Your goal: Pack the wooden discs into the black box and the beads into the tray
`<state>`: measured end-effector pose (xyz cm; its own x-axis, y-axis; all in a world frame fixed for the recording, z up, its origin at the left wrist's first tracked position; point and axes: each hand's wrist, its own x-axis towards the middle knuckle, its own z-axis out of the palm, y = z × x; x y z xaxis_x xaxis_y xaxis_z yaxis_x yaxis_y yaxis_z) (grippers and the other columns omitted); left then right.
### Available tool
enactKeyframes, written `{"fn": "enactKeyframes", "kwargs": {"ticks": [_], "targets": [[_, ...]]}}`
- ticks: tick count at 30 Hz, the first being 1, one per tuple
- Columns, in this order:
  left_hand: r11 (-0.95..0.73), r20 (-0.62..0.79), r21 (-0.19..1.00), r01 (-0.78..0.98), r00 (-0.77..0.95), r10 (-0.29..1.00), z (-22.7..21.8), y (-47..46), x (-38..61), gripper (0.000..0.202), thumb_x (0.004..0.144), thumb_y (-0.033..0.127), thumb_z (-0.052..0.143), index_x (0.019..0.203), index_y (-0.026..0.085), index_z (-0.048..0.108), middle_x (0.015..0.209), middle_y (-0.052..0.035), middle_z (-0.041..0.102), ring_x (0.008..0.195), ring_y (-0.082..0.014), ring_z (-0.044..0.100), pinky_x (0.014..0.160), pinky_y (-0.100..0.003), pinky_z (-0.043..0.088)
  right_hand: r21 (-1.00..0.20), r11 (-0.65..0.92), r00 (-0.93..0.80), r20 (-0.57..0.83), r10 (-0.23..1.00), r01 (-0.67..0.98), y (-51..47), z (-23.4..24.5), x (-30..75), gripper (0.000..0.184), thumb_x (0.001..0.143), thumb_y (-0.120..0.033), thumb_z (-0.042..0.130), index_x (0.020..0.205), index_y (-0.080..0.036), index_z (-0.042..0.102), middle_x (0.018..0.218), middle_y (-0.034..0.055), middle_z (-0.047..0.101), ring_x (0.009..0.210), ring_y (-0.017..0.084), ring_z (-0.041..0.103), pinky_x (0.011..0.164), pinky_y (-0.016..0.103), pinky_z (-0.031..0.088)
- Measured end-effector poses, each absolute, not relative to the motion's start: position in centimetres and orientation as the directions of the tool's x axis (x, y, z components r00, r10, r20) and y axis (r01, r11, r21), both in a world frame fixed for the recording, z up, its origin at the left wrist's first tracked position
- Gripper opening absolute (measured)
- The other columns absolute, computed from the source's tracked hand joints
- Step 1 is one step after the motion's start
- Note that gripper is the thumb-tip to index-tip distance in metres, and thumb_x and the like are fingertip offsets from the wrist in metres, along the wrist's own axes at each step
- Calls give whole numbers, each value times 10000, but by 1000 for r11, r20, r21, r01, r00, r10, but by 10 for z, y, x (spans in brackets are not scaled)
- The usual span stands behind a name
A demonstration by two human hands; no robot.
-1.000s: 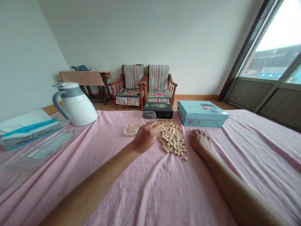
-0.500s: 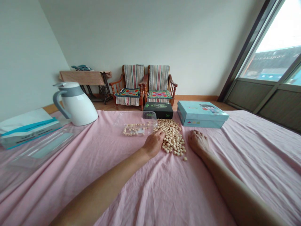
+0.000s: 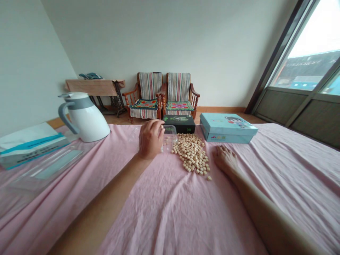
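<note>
A heap of small pale round seeds (image 3: 192, 156) lies on the pink cloth (image 3: 172, 212). Just left of it stands a clear plastic tray (image 3: 171, 132) with a few seeds inside. My left hand (image 3: 150, 139) hovers over the tray and hides most of it; its fingers are curled and pinched together, and what they hold is hidden. My right hand (image 3: 225, 159) rests flat on the cloth at the heap's right edge, fingers stretched out and holding nothing.
A black box (image 3: 180, 122) and a light blue box (image 3: 227, 128) stand behind the heap. At the left are a white jug (image 3: 85, 118), a blue-and-white package (image 3: 29, 143) and a clear lid (image 3: 45, 166). Two striped chairs (image 3: 164, 94) stand by the far wall.
My left hand went from the tray to the heap's left edge, then lifted back left with closed fingers and now covers the tray. The right hand has stayed put.
</note>
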<state>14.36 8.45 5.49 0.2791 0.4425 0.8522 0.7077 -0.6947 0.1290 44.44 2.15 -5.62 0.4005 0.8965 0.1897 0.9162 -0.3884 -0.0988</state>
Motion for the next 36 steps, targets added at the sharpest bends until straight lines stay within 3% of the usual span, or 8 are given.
{"fn": "enactKeyframes", "kwargs": {"ticks": [4,7,12,22,26,31,34,36], "targets": [[-724,817,40,689,394,420,47,80,145,163,894,193,490,1032,177,575,1033,-68,615,1000,-215,551,906,-367,436,-93,-389,400,206,893,916,21,-58,443,415,915,-322,296,1187,-145,554,1283,147,542,1182,282,480,930,419,365],[-834,548,-68,547,719,427,27,64,165,145,898,142,445,902,167,587,872,-57,620,849,-192,581,799,-330,470,-91,-389,399,209,893,917,21,-58,443,428,919,-336,294,1206,-143,547,1296,150,536,1188,284,476,941,419,358],[-797,288,52,602,755,589,-10,53,188,190,849,42,418,814,162,561,864,-69,615,878,-202,589,788,-322,481,-86,-389,398,190,897,917,20,-54,443,451,919,-357,302,1238,-137,533,1296,163,530,1191,293,470,942,424,358],[-772,339,135,621,704,625,-21,55,188,118,820,78,485,853,187,518,898,-41,622,873,-180,590,762,-276,479,-98,-407,418,206,885,908,23,-56,442,412,912,-330,312,1182,-144,563,1250,147,563,1152,288,497,936,416,356],[-802,515,102,589,658,549,11,54,180,62,857,138,487,865,191,518,893,-36,605,855,-171,574,773,-283,467,-104,-371,385,208,899,923,23,-54,437,397,912,-295,316,1142,-124,590,1225,155,581,1099,278,528,912,387,373],[-684,754,99,723,394,526,45,75,153,93,870,147,491,943,189,531,961,-61,606,947,-217,544,864,-377,450,-141,-210,238,235,942,968,26,-52,421,361,912,-248,333,1138,-160,600,1272,112,567,1115,230,517,914,305,368],[-678,791,83,731,365,490,47,79,146,158,883,174,499,1036,177,535,1083,-85,587,1050,-242,512,932,-413,423,-175,-191,226,214,950,966,26,-51,415,355,928,-254,313,1109,-171,607,1193,104,613,1075,228,535,890,306,372],[-745,751,52,665,466,468,40,75,151,126,902,183,474,1000,179,553,1001,-61,610,980,-206,553,885,-355,453,-189,-190,231,222,947,963,25,-51,415,351,931,-260,318,1121,-173,601,1208,103,606,1093,230,525,892,308,367]]}}
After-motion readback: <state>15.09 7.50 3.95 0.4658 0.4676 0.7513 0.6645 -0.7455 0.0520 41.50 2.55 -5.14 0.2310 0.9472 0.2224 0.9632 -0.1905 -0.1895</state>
